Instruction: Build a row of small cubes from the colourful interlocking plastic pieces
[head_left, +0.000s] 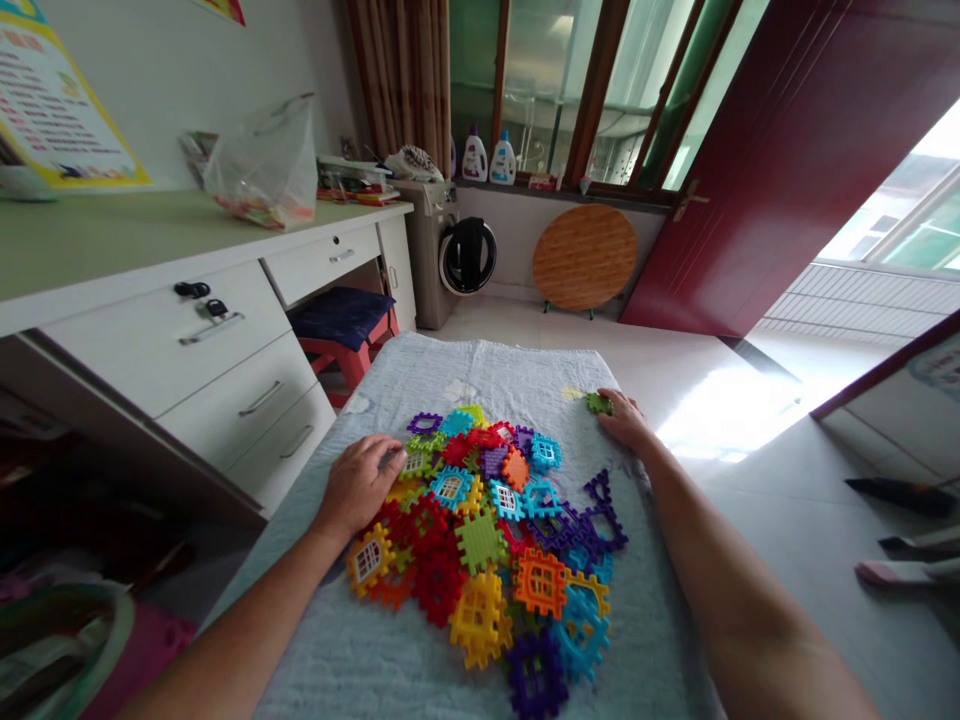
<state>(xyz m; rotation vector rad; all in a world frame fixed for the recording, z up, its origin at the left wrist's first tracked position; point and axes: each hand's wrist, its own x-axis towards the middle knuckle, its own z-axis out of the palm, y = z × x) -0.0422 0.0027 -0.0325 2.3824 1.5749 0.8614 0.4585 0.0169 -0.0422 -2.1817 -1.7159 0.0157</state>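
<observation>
A heap of colourful interlocking plastic building blocks lies on a table covered with a light blue cloth [495, 370]. My left hand [364, 482] rests at the heap's left edge, fingers stretched over it, beside a green window block [415, 461]. At the far right corner of the cloth, my right hand [626, 420] has its fingers on a green block [598, 403], apart from the heap. Nearer to me are an orange window block [540, 583], a yellow block [480, 618] and a dark purple block [537, 675]. Blue, red and more purple blocks overlap among them.
To the left stands a white desk [172, 340] with a plastic bag [266, 165] on top. A stool [345, 318] is tucked beneath it. Behind are a washing machine [427, 250], a round wooden tabletop [585, 257] and a red door [750, 170]. A pink bin [135, 650] sits at lower left.
</observation>
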